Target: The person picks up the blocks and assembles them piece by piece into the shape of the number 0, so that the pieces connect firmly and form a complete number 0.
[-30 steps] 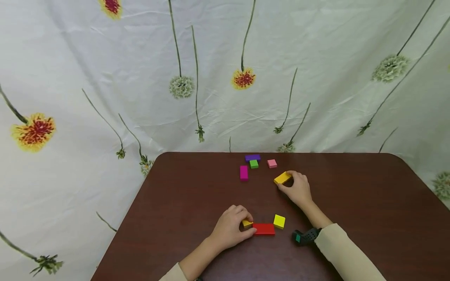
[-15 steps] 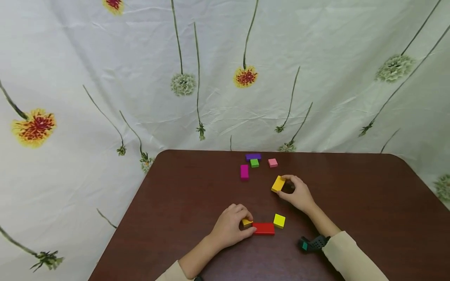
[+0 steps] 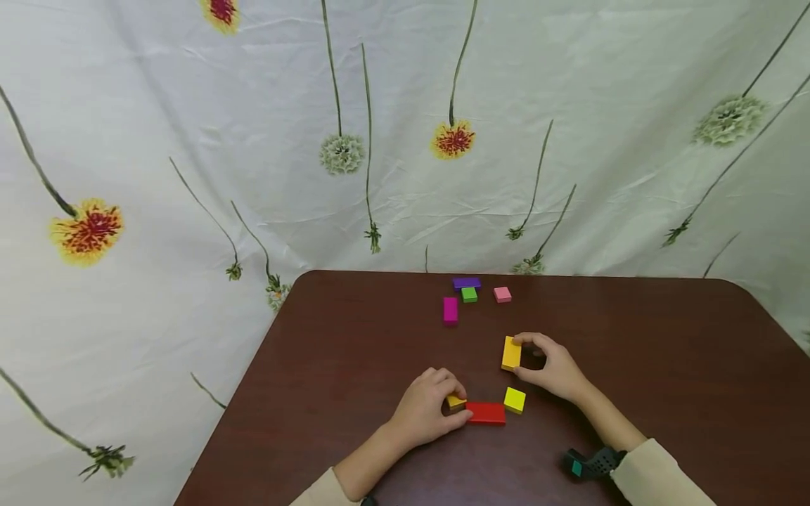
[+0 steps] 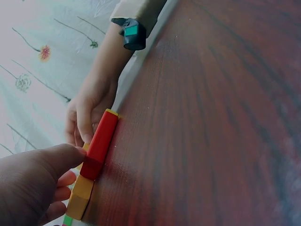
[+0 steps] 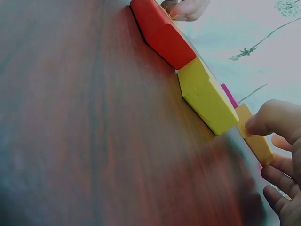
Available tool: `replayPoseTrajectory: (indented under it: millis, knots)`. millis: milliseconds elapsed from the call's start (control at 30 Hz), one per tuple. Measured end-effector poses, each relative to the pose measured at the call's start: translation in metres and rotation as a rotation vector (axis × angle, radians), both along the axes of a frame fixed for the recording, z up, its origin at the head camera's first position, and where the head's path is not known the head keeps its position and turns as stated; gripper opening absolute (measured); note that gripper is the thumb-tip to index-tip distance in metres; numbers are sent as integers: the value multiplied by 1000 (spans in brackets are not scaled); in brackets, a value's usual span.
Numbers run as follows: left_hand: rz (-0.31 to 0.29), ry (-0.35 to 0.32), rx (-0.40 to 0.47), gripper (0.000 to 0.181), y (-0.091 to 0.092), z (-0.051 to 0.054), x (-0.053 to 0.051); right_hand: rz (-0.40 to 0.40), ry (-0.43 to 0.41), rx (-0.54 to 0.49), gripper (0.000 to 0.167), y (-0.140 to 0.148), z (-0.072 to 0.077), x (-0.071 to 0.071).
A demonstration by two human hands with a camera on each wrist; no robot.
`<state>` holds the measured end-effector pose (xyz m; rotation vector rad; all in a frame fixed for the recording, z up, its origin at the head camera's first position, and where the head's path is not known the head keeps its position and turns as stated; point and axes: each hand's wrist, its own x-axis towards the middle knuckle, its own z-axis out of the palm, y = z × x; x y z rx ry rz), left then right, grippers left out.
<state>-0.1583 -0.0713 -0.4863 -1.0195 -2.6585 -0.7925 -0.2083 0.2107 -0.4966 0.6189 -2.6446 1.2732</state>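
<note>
My right hand (image 3: 555, 369) pinches a long orange-yellow block (image 3: 511, 353) by its ends, between thumb and fingertips. My left hand (image 3: 425, 410) is curled at the left end of a flat red block (image 3: 486, 414); the thumb tip touches the red block. A second orange block (image 4: 80, 197) sits under the left fingers, against the red block's left end, and is partly covered in the head view. A bright yellow block (image 5: 205, 98) lies at the red block's right end, turned at an angle, just in front of the right hand's block.
Toward the far edge of the brown table (image 3: 633, 337) lie a purple block (image 3: 466, 283), a green block (image 3: 469, 295), a pink block (image 3: 503, 294) and a magenta block (image 3: 450, 311). A flowered cloth (image 3: 405, 140) hangs behind the table.
My right hand has drawn the orange-yellow block nearer to the bright yellow one and turned it from slanted to nearly lengthwise. My left hand stays at the red block.
</note>
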Motion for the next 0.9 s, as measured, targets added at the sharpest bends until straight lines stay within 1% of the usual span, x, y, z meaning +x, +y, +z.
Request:
replayPoseTrajectory:
  millis: [133,300,467,600,900]
  knots:
    - [-11,12,4,19,6,0,-2,10,25,14,46,6,4,5]
    - [0,19,-7,20,9,1,-4,28,16,30,44,11,6,7]
    - [4,7,-20,20,7,-1,-2,42,-9,44,43,11,3,10]
    - [2,10,-21,20,4,-2,-1,55,-26,42,42,10,1,12]
    - [4,19,-20,21,-1,0,1,84,-49,36,43,6,1,13]
